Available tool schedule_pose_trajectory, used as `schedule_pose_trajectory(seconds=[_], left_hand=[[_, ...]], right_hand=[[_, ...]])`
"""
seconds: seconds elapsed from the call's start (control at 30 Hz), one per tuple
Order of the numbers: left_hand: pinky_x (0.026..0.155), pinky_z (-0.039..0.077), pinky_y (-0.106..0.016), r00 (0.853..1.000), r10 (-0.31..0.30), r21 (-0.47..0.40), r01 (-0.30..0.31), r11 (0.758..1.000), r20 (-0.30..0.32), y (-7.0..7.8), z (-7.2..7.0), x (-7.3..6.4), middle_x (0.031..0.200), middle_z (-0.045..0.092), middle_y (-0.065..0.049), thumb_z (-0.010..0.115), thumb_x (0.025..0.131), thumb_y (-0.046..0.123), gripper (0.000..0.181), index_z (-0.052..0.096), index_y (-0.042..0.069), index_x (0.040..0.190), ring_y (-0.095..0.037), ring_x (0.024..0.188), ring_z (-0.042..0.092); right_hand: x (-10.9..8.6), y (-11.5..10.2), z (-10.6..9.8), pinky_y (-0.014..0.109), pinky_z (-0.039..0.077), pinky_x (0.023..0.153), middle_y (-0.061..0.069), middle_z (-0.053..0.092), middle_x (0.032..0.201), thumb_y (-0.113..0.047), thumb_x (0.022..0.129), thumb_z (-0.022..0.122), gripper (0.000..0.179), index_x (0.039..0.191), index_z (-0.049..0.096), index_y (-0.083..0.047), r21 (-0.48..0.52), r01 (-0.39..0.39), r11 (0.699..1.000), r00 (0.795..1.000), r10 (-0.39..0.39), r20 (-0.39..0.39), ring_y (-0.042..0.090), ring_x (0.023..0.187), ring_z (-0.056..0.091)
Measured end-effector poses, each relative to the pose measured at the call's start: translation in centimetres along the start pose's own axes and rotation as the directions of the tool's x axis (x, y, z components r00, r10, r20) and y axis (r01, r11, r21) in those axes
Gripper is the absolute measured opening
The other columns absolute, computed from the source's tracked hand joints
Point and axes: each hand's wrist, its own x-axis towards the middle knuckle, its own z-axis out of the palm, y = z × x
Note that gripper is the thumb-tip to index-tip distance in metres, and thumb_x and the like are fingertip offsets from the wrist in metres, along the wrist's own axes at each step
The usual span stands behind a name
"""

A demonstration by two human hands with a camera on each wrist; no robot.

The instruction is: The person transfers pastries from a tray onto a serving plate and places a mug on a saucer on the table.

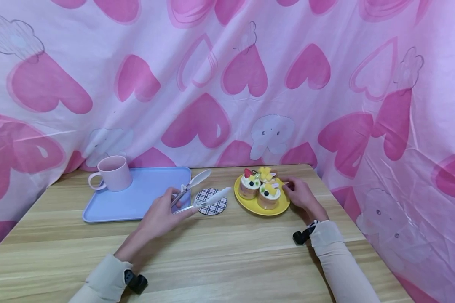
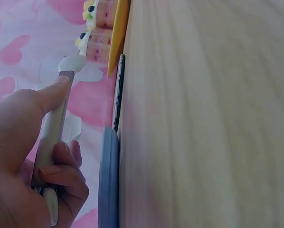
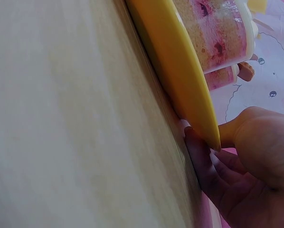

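My left hand (image 1: 160, 216) grips a pair of metal tongs (image 1: 218, 196) with pale tips, its arms spread apart and nothing between them. In the left wrist view the thumb lies along one arm of the tongs (image 2: 51, 135). My right hand (image 1: 300, 195) pinches the right rim of a yellow plate (image 1: 246, 205). In the right wrist view the thumb is over the rim and fingers reach beneath the plate (image 3: 180, 71). Three clear dessert cups (image 1: 269, 198) of layered cake stand on the plate, topped with cream and fruit, one with a strawberry.
A round checked coaster (image 1: 213, 207) lies left of the plate, partly behind the tongs. Farther left is a blue tray (image 1: 148, 185) bearing a pink mug (image 1: 115, 174), handle to the left. A pink heart-patterned cloth (image 1: 197, 122) hangs behind the wooden table (image 1: 227, 256) and along its right side.
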Motion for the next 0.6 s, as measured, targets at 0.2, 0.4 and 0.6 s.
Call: schedule_pose_trajectory(seconds=[0.2,0.4,0.6], left_hand=[[0.058,0.047,-0.032,0.998,-0.059,0.023,0.058,0.998,0.016,-0.7,-1.0,-0.5,0.094,0.060,-0.009,0.075,0.075,0.071,0.083,0.045,0.016,0.128,-0.019,0.072,0.057],[0.058,0.045,-0.031,0.998,-0.058,0.101,0.060,0.993,-0.030,-1.9,-2.5,-1.0,0.094,0.059,-0.008,0.072,0.077,0.072,0.083,0.045,0.013,0.127,-0.019,0.073,0.056],[0.060,0.042,-0.030,0.997,-0.058,0.148,0.065,0.987,-0.057,-3.3,-3.7,-1.8,0.093,0.058,-0.006,0.069,0.078,0.073,0.084,0.046,0.010,0.127,-0.020,0.078,0.056]], right_hand=[[0.1,-0.1,0.1,0.037,0.053,0.085,0.015,0.062,0.117,-0.019,0.105,0.052,0.037,0.140,0.055,-0.011,-0.005,0.002,1.000,1.000,-0.002,0.000,0.028,0.103,0.058],[0.0,-0.2,0.0,0.039,0.053,0.085,0.017,0.064,0.117,-0.019,0.104,0.052,0.036,0.138,0.057,-0.009,-0.026,0.045,0.999,0.999,-0.046,-0.016,0.029,0.103,0.061],[0.0,0.0,0.0,0.039,0.053,0.086,0.016,0.062,0.119,-0.021,0.105,0.051,0.036,0.140,0.056,-0.011,-0.026,0.024,0.999,1.000,-0.024,-0.008,0.029,0.104,0.060]])
